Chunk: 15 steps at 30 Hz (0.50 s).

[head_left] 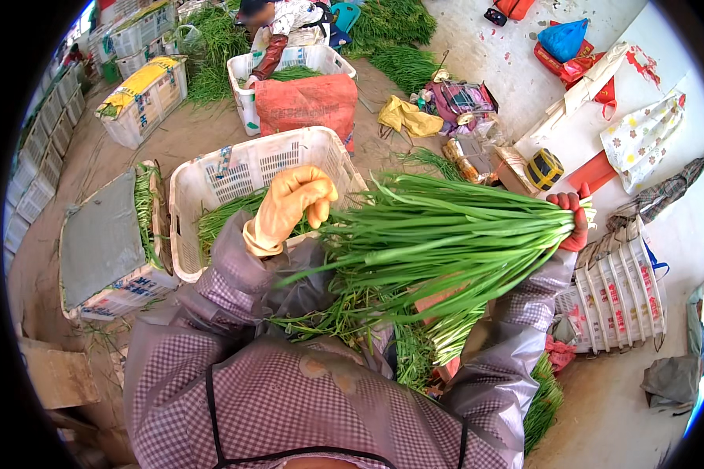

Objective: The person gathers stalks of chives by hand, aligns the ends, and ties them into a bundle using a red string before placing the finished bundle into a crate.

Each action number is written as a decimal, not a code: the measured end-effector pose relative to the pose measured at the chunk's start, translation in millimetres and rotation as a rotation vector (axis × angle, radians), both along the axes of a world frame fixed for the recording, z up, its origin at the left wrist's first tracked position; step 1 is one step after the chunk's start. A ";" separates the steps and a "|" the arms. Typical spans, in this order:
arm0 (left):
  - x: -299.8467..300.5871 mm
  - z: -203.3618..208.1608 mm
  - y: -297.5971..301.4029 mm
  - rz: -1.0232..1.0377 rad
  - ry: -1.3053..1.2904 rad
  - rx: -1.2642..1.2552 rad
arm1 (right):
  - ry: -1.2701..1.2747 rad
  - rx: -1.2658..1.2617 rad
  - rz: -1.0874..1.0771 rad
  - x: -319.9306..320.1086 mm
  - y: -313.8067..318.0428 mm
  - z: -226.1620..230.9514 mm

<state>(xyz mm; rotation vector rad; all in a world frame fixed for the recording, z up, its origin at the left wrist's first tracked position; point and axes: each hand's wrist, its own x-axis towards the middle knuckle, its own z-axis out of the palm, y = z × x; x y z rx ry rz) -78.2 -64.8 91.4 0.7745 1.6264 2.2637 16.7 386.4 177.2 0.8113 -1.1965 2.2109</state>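
My right hand (572, 217), in a red glove, grips the stem end of a thick bunch of long green chive-like stalks (446, 234), which fans out leftward across my lap. My left hand (293, 203), in a yellow rubber glove, hovers above the leafy tips with its fingers curled down and nothing in it. Right beneath that hand stands a white slatted plastic crate (250, 168) with more green stalks lying inside. Loose stalks (414, 344) also lie on my lap, over my checked sleeves.
A covered crate (105, 234) stands to my left, and stacked white crates (618, 293) to my right. Further back a person bends over another crate (289, 62) beside a red sack (305, 102). Heaps of greens, bags and cloths litter the floor.
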 end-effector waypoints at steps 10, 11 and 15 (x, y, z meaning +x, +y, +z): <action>3.7 -7.2 19.0 -0.058 0.209 -0.129 | 0.037 0.079 0.125 6.3 0.2 4.8; 3.4 -2.7 26.7 0.071 0.452 -0.225 | 0.031 0.076 0.119 7.0 -4.1 6.6; 1.1 6.5 49.6 0.260 0.996 -0.568 | 0.024 0.102 0.149 4.8 -11.8 9.6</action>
